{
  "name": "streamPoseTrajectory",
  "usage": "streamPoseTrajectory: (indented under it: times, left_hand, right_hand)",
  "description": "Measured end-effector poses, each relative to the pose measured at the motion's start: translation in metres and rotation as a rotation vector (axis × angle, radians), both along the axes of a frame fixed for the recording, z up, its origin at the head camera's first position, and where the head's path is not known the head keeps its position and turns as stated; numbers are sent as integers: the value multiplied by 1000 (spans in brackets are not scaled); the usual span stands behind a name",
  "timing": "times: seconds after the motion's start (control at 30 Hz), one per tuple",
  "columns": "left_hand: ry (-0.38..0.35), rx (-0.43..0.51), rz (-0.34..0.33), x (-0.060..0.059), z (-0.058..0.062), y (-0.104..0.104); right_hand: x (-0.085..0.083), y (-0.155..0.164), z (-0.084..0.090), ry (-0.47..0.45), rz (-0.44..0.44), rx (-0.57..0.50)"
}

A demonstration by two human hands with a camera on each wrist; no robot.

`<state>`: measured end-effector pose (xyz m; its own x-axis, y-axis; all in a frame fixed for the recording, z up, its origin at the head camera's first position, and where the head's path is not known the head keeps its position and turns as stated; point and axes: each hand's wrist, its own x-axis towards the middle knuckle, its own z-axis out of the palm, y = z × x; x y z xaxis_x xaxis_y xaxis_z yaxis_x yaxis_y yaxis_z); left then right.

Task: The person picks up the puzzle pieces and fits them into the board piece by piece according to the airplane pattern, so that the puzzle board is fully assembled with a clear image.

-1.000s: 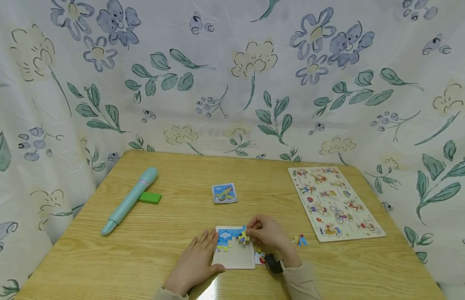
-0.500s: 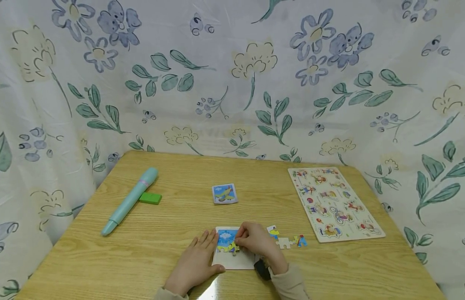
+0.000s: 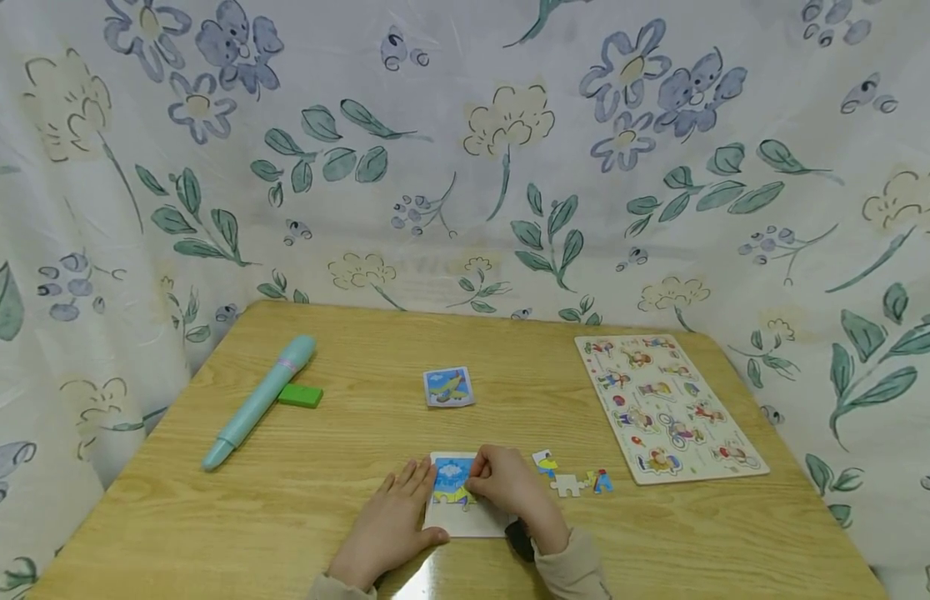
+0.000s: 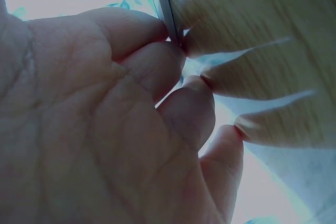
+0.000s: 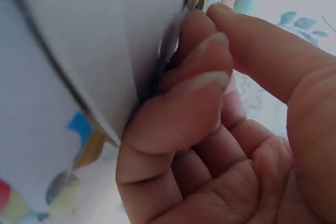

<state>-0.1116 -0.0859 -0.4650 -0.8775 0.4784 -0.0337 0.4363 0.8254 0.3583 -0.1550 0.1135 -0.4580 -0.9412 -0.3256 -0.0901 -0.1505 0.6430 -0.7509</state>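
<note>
Near front edge of table: small puzzle tray (image 3: pixel 465 521), flat, pale, rectangular, lying between both hands.
Piece in hand: yellow-and-blue puzzle piece (image 3: pixel 459 497), thin card, knobbed outline, sits on tray's upper part under right fingertips.
Right hand (image 3: pixel 510 486): fingers curled down on the piece, pinching/pressing it onto tray; wrist view shows fingertips (image 5: pixel 202 85) tight against a flat pale edge.
Left hand (image 3: pixel 390 525): fingers straight, laid flat on table, touching tray's left edge, steadying it; wrist view shows fingers (image 4: pixel 173 77) extended against wood.
Step, my read: seating a piece into the tray, partly filled, lower half looks bare.
Next move, my read: needs knobs lined up with neighbours, then light downward press; left hand must keep tray from sliding.
Loose pieces (image 3: pixel 570 482): a few just right of tray, one face-down and pale, others coloured.
Picture card (image 3: pixel 449 387): small, glossy, rounded corners, plane print, behind tray, apart from it.
Big puzzle board (image 3: pixel 671 408): flat wood, cartoon figures, far right of table.
Pen-like tube (image 3: pixel 259 402): smooth teal plastic, long, round, on left.
Green block (image 3: pixel 300 396): small, rectangular, touching tube.
Table (image 3: pixel 360 350): light wood grain, slight gloss.
Backdrop: floral cloth (image 3: pixel 465 150), wrinkled.
</note>
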Motion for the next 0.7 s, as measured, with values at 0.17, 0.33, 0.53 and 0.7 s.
streamPoseTrajectory:
  times: [0.17, 0.33, 0.53, 0.7]
  left_hand:
    - [1, -3, 3, 0, 1, -1]
    - [-13, 1, 6, 2, 1, -1]
    - [12, -5, -1, 1, 1, -3]
    - [-1, 2, -3, 1, 1, -2]
  right_hand:
    - [-2, 13, 2, 38, 4, -66]
    - [2, 39, 4, 44, -38, -114]
    - [10, 60, 0, 44, -99, -79]
    - [13, 68, -2, 57, -138, -80]
